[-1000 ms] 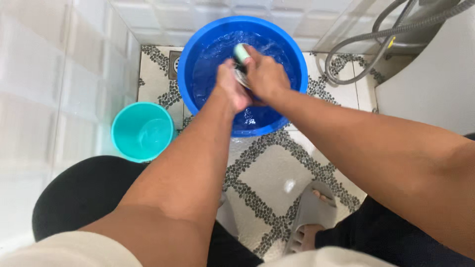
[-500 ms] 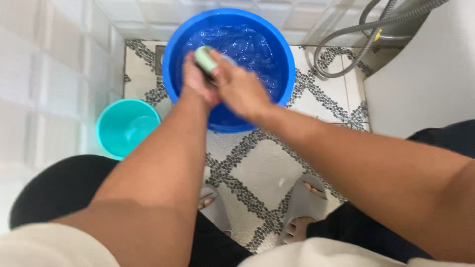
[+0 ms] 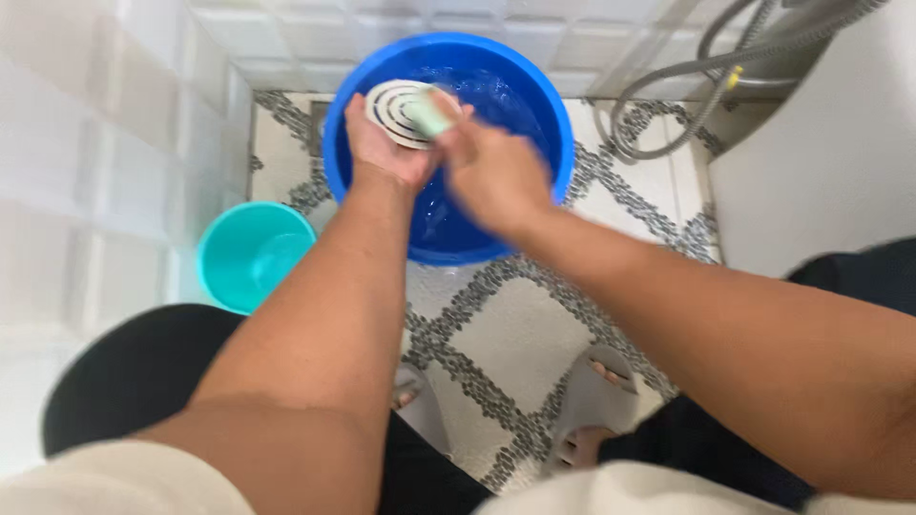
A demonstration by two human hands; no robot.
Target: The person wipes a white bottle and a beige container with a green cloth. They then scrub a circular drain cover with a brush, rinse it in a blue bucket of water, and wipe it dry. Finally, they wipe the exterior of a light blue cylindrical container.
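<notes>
No packages, labels, signs or screens in my view. Nothing printed or lettered on any visible surface. Nothing to log under this heading.

Both bare forearms reach forward and converge. The left hand [image 3: 382,143] is cupped, fingers curled upward; the right hand [image 3: 491,176], blurred, presses close beside it, knuckles up.
</notes>
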